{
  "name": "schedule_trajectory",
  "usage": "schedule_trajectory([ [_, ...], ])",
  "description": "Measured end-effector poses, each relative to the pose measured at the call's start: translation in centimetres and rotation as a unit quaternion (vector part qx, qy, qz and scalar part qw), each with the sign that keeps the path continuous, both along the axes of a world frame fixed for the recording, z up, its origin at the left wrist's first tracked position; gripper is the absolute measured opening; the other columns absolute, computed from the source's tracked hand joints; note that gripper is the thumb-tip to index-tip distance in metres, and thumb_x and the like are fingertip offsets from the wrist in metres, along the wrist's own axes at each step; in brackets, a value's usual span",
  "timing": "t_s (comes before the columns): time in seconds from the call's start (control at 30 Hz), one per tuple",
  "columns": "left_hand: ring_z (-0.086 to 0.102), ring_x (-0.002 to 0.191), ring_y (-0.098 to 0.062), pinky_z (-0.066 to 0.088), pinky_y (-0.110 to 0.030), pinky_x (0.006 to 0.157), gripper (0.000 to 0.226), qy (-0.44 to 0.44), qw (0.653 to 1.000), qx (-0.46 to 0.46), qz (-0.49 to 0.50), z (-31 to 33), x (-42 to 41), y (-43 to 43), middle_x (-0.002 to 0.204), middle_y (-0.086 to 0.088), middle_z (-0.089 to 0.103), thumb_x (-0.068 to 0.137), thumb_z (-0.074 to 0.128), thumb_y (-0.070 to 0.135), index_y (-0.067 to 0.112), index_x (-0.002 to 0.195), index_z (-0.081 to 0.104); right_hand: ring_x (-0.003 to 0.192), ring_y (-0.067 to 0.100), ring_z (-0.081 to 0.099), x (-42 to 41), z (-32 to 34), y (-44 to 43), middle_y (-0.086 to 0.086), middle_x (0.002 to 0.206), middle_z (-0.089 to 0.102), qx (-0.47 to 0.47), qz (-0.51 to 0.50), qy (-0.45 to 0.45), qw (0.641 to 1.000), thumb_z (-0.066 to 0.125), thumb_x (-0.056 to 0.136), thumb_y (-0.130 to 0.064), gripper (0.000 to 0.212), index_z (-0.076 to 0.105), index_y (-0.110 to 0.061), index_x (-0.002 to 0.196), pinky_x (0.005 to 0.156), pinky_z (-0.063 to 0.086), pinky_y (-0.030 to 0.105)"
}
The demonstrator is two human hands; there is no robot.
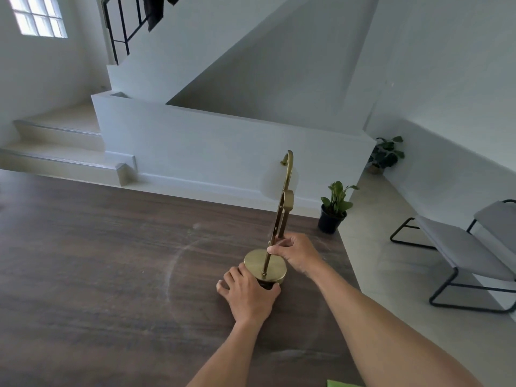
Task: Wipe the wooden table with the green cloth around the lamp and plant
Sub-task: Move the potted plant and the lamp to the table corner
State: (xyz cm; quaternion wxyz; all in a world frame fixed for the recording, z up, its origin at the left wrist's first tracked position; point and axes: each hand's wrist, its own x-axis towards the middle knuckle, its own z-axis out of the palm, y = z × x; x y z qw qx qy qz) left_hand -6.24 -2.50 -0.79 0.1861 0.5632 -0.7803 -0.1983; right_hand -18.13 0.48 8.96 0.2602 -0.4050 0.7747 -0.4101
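1. Where the brass table lamp (275, 263) stands on the wooden table (111, 261), it is nearer the right edge than the left, with its stem leaning away from the viewer.
2. Left hand (248, 294): fingers spread against the near side of the round base, thumb hooked round its rim.
3. Right hand (296, 254): clamped on the lower stem, apart from the left hand.
4. Potted plant (335, 208): in a black pot at the far right corner, close to both edges.
5. Green cloth (339, 383): only a corner shows at the bottom of the frame, beside the right edge.
6. A faint curved streak (173, 269) crosses the broad bare tabletop left of the lamp.
7. Chair (460, 247): on the floor, well apart from the right edge.
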Motion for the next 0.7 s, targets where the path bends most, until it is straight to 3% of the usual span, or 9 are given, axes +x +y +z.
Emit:
schedule_trajectory([
  [0.23,0.039,0.123,-0.026,0.022,-0.051,0.112,0.091,0.017,1.0,0.0,-0.017,1.2,-6.6,-1.6,0.127,-0.003,0.047,0.064,0.057,0.076,0.016,0.131,0.041,0.095,0.014,0.067,-6.0,1.8,-0.9,-0.004,0.092,0.074,0.008,-0.003,0.03,1.0,0.079,0.08,-0.024,0.008,0.072,-0.025,0.084,0.092,0.051,0.036],
  [0.43,0.039,0.125,-0.025,0.022,-0.052,0.113,0.091,0.015,1.0,0.007,-0.021,1.1,-12.6,-3.2,0.129,-0.003,0.046,0.065,0.057,0.076,0.016,0.132,0.039,0.093,0.012,0.067,-11.5,1.7,-2.5,-0.003,0.092,0.073,0.011,-0.016,0.032,0.999,0.077,0.081,-0.021,0.009,0.071,-0.021,0.088,0.083,0.049,0.027],
  [0.7,0.037,0.128,-0.025,0.021,-0.053,0.113,0.092,0.004,1.0,0.017,-0.025,0.0,-19.0,-6.5,0.134,-0.004,0.044,0.068,0.058,0.075,0.017,0.135,0.037,0.093,0.013,0.067,-18.0,0.4,-5.7,-0.002,0.096,0.073,0.028,-0.018,0.039,0.999,0.076,0.082,-0.022,0.013,0.071,-0.018,0.094,0.083,0.05,0.028],
])
